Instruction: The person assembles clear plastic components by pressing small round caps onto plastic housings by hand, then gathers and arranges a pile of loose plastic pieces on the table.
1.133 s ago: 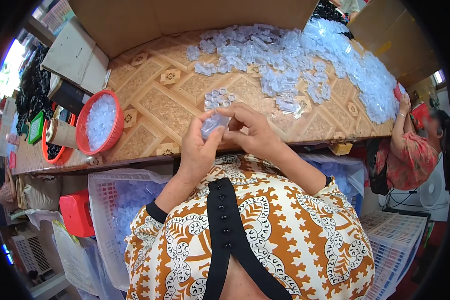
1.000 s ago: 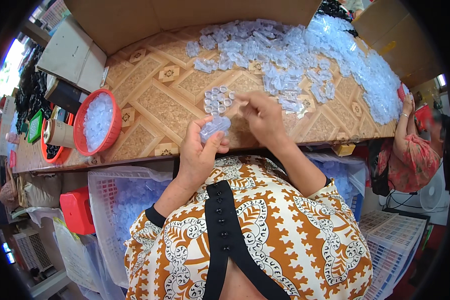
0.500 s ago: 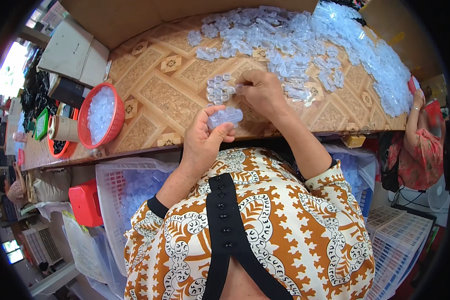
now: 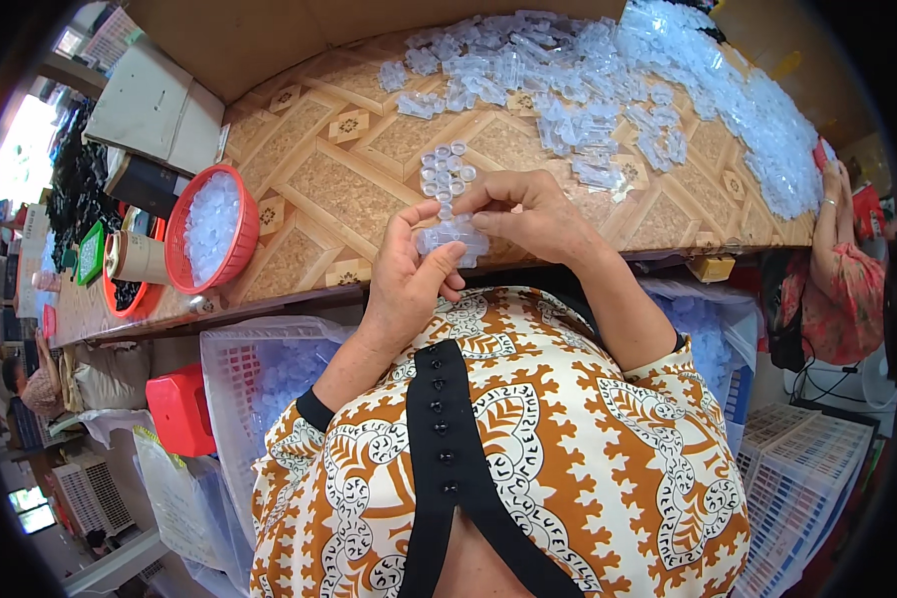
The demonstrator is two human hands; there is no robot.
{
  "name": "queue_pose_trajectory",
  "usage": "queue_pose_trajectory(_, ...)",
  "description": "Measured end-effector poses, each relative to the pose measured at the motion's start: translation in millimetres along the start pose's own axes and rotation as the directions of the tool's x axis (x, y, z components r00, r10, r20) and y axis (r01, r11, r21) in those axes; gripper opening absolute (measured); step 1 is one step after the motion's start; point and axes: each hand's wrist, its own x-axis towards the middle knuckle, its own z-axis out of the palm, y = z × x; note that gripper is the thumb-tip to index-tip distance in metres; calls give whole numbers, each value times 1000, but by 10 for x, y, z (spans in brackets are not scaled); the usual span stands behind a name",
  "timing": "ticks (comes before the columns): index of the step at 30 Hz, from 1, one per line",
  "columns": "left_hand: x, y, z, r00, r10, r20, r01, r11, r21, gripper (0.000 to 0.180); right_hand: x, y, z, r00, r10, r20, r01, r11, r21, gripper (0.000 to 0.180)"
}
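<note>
My left hand point(image 4: 414, 271) is closed around a clear plastic piece with rounded, tube-like parts point(image 4: 447, 237), held low over the table's near edge. My right hand point(image 4: 540, 214) is pinched, its fingertips right against the top of that piece. Whatever sits between those fingertips is hidden. Just beyond both hands stands a tight group of small clear round caps point(image 4: 442, 171), open rings facing up.
A large heap of clear plastic pieces point(image 4: 568, 75) spreads across the back and right of the patterned table point(image 4: 319, 199). At left stand a red basket point(image 4: 252, 234) of pale pieces and a tape roll point(image 4: 135, 257). A co-worker's arm point(image 4: 829, 224) reaches in at far right.
My right hand has moved from beside the group of caps toward me, down to the clear piece in my left hand. The left hand stays nearly in place. The view has shifted slightly.
</note>
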Motion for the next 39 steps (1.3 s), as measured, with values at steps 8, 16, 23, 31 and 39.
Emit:
queue_pose_trajectory(8,-91,-28,-200,999,-44,-10,43,994,-96,35,187,-26,117,971,196,137,-231,916,327,12)
queue_pose_trajectory(16,-167,199,-495,995,19,96,5,969,-246,28,379,-464,297,869,332,366,-488,692,531,25)
queue_pose_trajectory(23,-129,328,-562,918,352,182,-381,912,155,28,209,-581,351,847,340,408,-528,630,570,65)
queue_pose_trajectory(31,-84,419,-449,769,590,245,-639,715,284,32,-164,-546,407,955,286,82,-274,738,617,63)
queue_pose_trajectory(39,-9,214,-270,798,538,272,-602,736,310,30,-255,-147,356,980,189,54,-168,665,728,42)
